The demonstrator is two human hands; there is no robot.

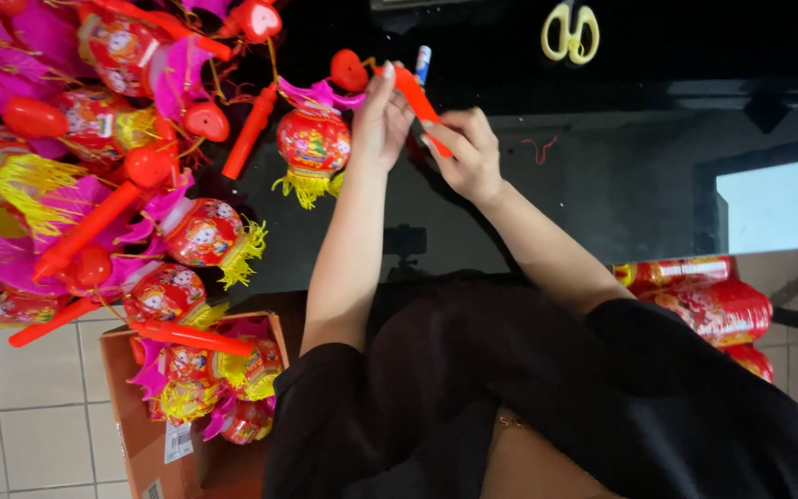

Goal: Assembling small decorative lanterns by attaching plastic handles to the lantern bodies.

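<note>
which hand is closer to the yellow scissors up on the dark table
Right. The right hand sits below-left of the yellow scissors; the left hand is farther left.

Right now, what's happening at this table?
A person holds a red plastic stick handle in both hands over a dark table. The left hand grips its upper part, the right hand its lower end. A red lantern with a yellow tassel hangs beside the left hand. More finished lanterns are heaped to the left, some in a cardboard box. Yellow scissors lie farther away.
</note>
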